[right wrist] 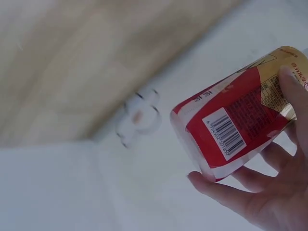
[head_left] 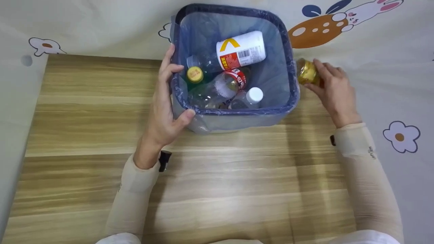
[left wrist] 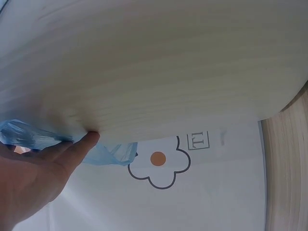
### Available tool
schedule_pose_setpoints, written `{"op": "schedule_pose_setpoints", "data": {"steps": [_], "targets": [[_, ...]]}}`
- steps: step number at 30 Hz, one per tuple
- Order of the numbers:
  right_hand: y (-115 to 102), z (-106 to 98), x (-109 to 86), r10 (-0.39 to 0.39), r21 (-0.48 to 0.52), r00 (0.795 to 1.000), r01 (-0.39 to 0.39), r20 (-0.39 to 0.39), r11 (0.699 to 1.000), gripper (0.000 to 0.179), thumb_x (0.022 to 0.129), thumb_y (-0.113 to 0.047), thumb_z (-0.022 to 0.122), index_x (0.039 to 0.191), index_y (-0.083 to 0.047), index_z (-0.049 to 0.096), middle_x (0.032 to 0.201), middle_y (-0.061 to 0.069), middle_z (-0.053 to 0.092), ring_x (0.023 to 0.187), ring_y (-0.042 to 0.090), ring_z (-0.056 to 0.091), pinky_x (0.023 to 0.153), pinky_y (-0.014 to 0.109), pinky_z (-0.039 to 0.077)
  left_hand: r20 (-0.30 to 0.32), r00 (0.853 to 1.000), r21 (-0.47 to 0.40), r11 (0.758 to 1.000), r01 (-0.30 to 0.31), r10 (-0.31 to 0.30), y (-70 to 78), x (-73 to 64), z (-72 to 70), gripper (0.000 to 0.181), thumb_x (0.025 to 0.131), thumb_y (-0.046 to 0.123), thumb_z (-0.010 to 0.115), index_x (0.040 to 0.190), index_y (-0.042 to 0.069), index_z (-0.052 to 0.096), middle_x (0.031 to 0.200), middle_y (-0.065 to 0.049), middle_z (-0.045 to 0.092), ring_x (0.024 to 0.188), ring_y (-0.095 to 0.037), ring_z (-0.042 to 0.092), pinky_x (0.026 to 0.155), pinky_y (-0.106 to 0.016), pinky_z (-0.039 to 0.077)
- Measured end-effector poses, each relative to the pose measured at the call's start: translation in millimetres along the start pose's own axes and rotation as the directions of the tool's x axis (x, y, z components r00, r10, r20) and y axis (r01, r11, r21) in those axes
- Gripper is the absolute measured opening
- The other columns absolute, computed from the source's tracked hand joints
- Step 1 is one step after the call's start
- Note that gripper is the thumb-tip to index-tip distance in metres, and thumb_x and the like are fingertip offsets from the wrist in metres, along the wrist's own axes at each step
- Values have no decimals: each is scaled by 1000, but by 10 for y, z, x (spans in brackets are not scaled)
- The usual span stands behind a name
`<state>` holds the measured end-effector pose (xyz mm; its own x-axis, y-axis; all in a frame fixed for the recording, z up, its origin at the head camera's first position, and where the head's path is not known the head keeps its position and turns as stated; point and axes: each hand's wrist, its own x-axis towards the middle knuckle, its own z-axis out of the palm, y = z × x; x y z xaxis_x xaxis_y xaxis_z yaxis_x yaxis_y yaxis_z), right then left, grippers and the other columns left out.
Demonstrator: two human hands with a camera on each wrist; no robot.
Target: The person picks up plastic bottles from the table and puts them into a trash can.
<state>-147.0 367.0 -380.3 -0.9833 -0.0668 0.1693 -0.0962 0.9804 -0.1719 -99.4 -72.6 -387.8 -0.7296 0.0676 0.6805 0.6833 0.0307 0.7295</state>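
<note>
A trash bin (head_left: 244,121) lined with a bluish plastic bag stands at the table's far edge. My left hand (head_left: 166,105) grips its left front corner, fingertips and thumb over the rim; in the left wrist view, fingers (left wrist: 77,151) touch the outer wall beside loose bag film. Right of the bin, my right hand (head_left: 334,88) holds a red and gold drink can (right wrist: 231,120), its gold end (head_left: 308,72) showing from above. Inside the bin lie a white can (head_left: 241,50), a yellow-capped green bottle (head_left: 195,74), a clear bottle with red label (head_left: 225,84) and a white-capped bottle (head_left: 254,96).
The bin stands on a wood-grain table (head_left: 84,135). Around the table's back and sides hangs pale cloth (head_left: 101,27) printed with flowers, a carrot shape and a rabbit. A dark device sits at each wrist.
</note>
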Motion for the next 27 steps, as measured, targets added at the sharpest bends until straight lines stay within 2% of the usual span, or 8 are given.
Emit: {"op": "schedule_pose_setpoints", "data": {"steps": [9,19,27], "targets": [[-147,-290,-35,7,-35,1000,-8,-15,999,74,87,-33,77,151,-22,43,143,17,53,126,45,51,102,62,42,1,1000,2,1000,16,-16,-9,-16,-14,84,87,69,53,133,0,39,161,-24,18,150,-30,18,120,-47,21],[-345,-662,-108,15,-38,1000,-16,-24,999,73,89,-26,75,153,-21,40,145,21,50,128,47,49,106,60,39,-1,1000,-9,1000,16,-16,-14,-10,5,84,87,69,53,132,-2,39,161,-24,19,150,-30,19,120,-47,20],[-507,-947,-129,34,-38,998,-36,-47,999,72,91,-26,73,154,-22,37,144,20,51,124,46,52,100,61,43,3,1000,-8,1000,25,-25,-19,-13,0,84,87,69,53,133,1,39,161,-24,18,150,-29,18,121,-46,18]]}}
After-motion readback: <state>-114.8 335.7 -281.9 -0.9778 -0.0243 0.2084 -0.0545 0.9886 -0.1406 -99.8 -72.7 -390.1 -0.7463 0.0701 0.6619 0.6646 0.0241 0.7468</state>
